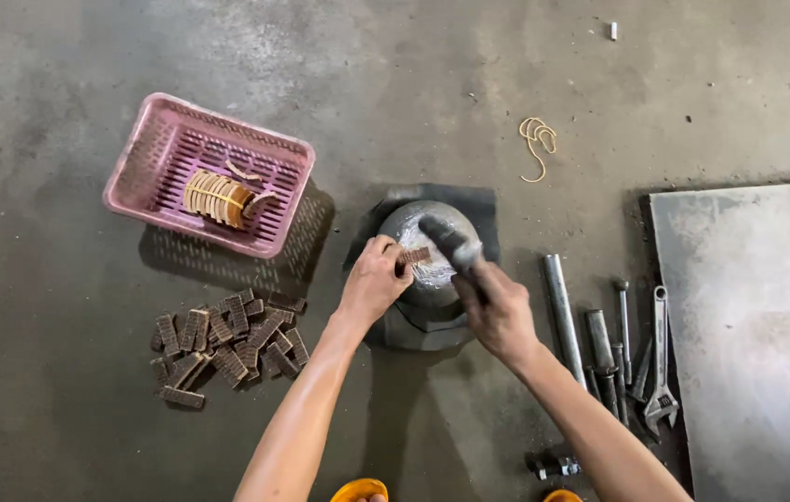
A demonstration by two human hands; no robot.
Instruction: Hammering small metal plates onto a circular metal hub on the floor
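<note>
My left hand [374, 279] pinches a small brown ridged piece [415, 255] and holds it on top of a round grey metal block [427, 244] that stands on a dark mat [478, 206]. My right hand [497, 311] grips a hammer [451, 244], whose dark head is over the block just right of the piece. A heap of several similar brown ridged pieces [225, 346] lies on the concrete floor to the left of my left arm.
A pink plastic basket [148, 149] at upper left holds a bundle of curved tan pieces [216, 198]. Metal rods and pipes [562, 311] and an adjustable wrench [661, 358] lie at right beside a grey metal sheet [757, 335]. Rubber bands [537, 139] lie farther back.
</note>
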